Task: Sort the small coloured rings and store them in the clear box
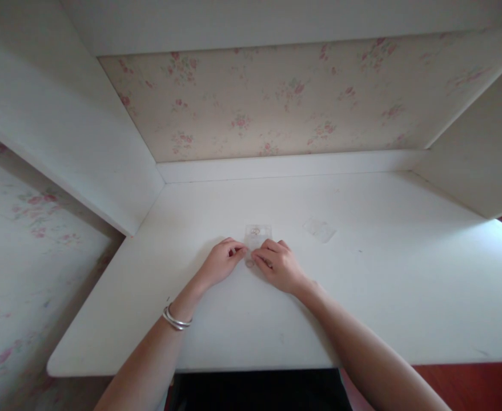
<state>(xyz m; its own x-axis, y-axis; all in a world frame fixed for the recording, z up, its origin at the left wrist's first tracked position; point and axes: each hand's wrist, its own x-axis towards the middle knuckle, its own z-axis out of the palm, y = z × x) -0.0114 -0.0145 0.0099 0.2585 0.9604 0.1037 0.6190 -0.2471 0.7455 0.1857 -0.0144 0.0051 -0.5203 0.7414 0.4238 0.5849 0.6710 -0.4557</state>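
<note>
A small clear plastic packet lies flat on the white desk, with thin ring-shaped items showing at its top and a small ring at its lower end. I cannot tell whether that lower ring is inside the plastic. My left hand is closed, thumb and forefinger pinched together at the packet's left edge. My right hand rests over the packet's right side, its fingers closed in a pinch on the plastic and hiding part of it. A silver bangle circles my left wrist.
Right of my hands, another clear plastic piece lies on the white desk. A low ledge and flowered wall close off the back. White side panels stand at left and right. The desk's front edge runs beneath my forearms.
</note>
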